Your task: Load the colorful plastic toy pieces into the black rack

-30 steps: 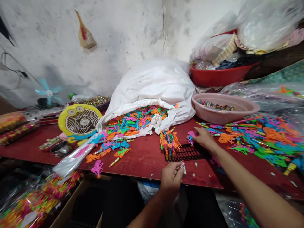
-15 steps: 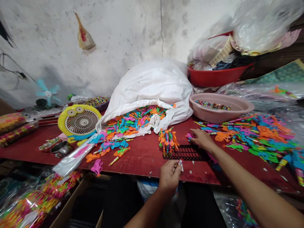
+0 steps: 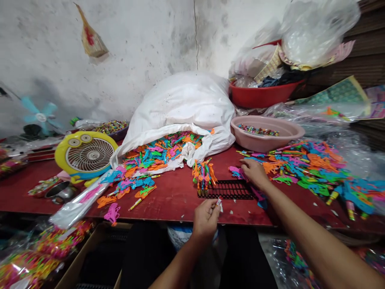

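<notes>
1. Toys (image 3: 204, 176) of thin, bright plastic stand bunched at one end of a black rack (image 3: 236, 189), which lies near the front edge of the table (image 3: 171, 196).
2. Left hand (image 3: 207, 215) is at that front edge, thumb and fingers pinching a small white and red piece (image 3: 219, 202); most of its shape is hidden.
3. Right hand (image 3: 255, 173) is stretched out farther from the front edge, with its fingers at a pink toy (image 3: 236, 172) beyond the rack. I cannot tell whether they pinch it or only touch it.
4. Each toy looks very light and fairly stiff, though the thin frames would probably bend or snap under a hard squeeze. The smooth plastic may slip, and the open loops could hook onto neighbours.
5. A loose pile (image 3: 321, 164) spreads toward the right edge of the table. Its pieces overlap, so a toy is best taken by its thicker body and lifted free gently.
6. The small piece seems nearly weightless; a light fingertip hold on its sides should do.
7. The rack looks stiff but light and could slide if knocked; its outer rim is the place to steady it.
</notes>
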`<control>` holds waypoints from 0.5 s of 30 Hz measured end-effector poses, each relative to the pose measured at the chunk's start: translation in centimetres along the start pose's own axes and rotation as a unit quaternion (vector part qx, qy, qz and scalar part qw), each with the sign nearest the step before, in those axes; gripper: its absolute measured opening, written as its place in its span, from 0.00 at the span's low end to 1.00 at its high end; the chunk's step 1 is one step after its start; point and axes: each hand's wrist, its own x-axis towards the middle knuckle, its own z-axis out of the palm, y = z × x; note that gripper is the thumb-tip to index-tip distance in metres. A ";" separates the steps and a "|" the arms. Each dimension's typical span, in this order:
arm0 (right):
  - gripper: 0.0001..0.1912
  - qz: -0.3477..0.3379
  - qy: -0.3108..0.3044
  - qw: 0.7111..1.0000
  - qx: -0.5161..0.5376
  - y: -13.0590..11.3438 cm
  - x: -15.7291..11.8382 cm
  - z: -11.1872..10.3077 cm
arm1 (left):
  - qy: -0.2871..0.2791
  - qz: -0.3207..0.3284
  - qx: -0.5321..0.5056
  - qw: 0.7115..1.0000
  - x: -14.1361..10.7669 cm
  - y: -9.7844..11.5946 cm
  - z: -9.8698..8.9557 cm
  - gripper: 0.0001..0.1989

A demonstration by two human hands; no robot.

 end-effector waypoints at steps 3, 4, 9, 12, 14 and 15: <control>0.20 -0.035 -0.033 0.998 -0.028 -0.2 -1.1 -0.6 | -0.004 0.005 0.007 1.000 0.0 -0.1 0.0 0.14; 0.22 -0.046 -0.048 0.997 -0.046 -0.4 -1.4 -0.6 | -0.004 0.007 0.011 1.000 0.0 -0.2 0.0 0.14; 0.15 -0.022 -0.060 0.997 0.030 -1.1 -1.2 -0.3 | -0.007 0.015 0.026 1.000 -0.1 -0.5 -0.1 0.14; 0.11 0.001 -0.026 0.995 0.097 -0.6 -0.4 -0.3 | -0.010 0.015 0.022 1.000 -0.2 -0.5 -0.2 0.13; 0.13 0.028 0.013 0.989 0.147 0.1 0.0 -0.4 | -0.010 0.016 0.022 1.000 -0.2 -0.5 -0.2 0.14; 0.14 0.044 0.036 0.983 0.175 0.5 0.1 -0.5 | -0.010 0.016 0.023 1.000 -0.2 -0.4 -0.3 0.14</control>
